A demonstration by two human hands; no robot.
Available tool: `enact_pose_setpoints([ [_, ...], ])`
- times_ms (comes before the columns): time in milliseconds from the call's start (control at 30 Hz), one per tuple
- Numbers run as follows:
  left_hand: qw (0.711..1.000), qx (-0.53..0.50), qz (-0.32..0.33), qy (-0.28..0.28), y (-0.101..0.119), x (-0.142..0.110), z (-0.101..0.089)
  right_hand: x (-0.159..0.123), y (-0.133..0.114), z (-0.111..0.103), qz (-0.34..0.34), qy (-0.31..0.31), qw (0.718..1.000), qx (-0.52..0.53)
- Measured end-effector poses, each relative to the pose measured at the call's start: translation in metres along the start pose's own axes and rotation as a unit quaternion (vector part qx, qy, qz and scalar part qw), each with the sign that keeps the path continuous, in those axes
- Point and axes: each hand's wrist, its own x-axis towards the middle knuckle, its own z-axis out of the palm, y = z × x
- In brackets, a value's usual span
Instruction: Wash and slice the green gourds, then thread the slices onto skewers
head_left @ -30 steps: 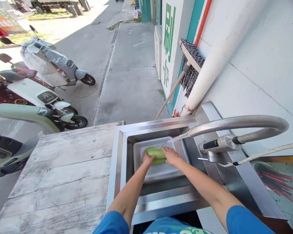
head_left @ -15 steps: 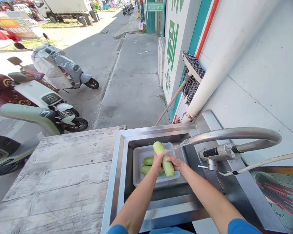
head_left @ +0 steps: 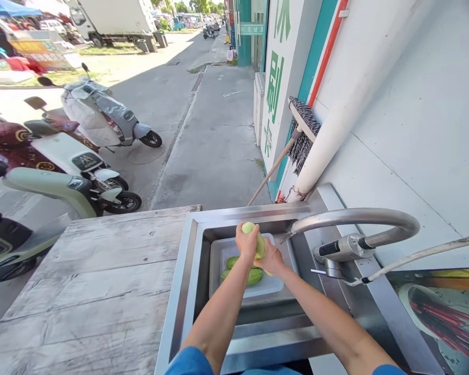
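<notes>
A pale green zucchini [head_left: 260,247] is held up over the sink [head_left: 189,260] between both my hands. Near its upper end, my left hand [head_left: 246,240] wraps around it. My right hand [head_left: 271,258] closes around its lower part and hides most of that end. Beneath them, a pale plastic basin [head_left: 216,263] sits inside the sink with greener zucchini [head_left: 254,276] lying in it, partly covered by my left hand and forearm. From the curved faucet [head_left: 355,214], water runs down beside my right hand.
A weathered wooden table [head_left: 113,271] adjoins the sink's left side. A mop [head_left: 303,125] leans on the wall beside a white pipe [head_left: 352,104]. Scooters [head_left: 97,117] stand on the left. A round container of red sticks [head_left: 414,302] is at lower right.
My left hand has moved up the zucchini and now wraps its upper end. The right hand has turned over its lower part. The view has shifted slightly.
</notes>
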Motion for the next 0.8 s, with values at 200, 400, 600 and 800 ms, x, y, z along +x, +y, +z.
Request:
enact_pose_setpoints([
  [200, 0.944, -0.159, -0.081, -0.277, 0.007, 0.023, -0.032, -0.007, 0.018, -0.023, -0.051, -0.342, 0.912, 0.222],
  [400, 0.99, -0.042, -0.066, -0.117, 0.007, 0.022, -0.01, 0.008, 0.003, -0.01, 0.017, -0.143, 0.974, 0.175],
  [600, 0.997, 0.026, 0.062, -0.046, 0.011, -0.003, 0.007, 0.026, 0.0, -0.019, -0.024, -0.072, 0.98, 0.183],
  [800, 0.957, -0.088, 0.026, -0.274, 0.025, 0.007, 0.003, 0.026, 0.01, -0.043, -0.023, -0.111, 0.966, 0.232],
])
